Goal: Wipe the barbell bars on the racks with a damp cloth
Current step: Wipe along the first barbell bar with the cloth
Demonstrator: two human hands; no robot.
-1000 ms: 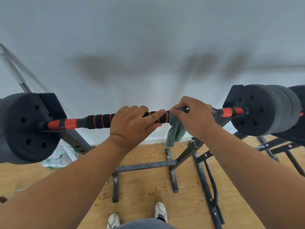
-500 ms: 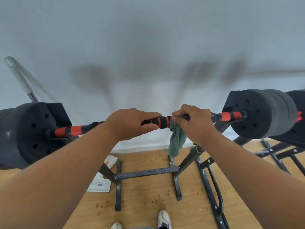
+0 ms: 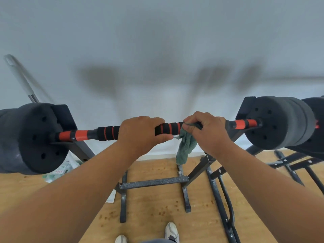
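Note:
A barbell bar (image 3: 108,133) with black foam grips and orange bands lies across a dark metal rack (image 3: 154,181), with black weight plates at its left end (image 3: 33,139) and right end (image 3: 280,121). My left hand (image 3: 140,134) grips the bar near its middle, fingers curled over the top. Just to the right, my right hand (image 3: 206,132) holds a green cloth (image 3: 185,146) wrapped against the bar, and the cloth's loose end hangs down below it.
The rack's feet and crossbar stand on the wooden floor (image 3: 154,216) in front of my shoes (image 3: 172,232). More dark rack frames (image 3: 289,163) lie to the right. A grey pole (image 3: 21,78) leans on the white wall at the left, with packaging (image 3: 66,168) on the floor below.
My left hand slid along the bar and closed fully round it; its pointing finger curled in. The right hand with the cloth stayed in nearly the same spot. The view shifted slightly.

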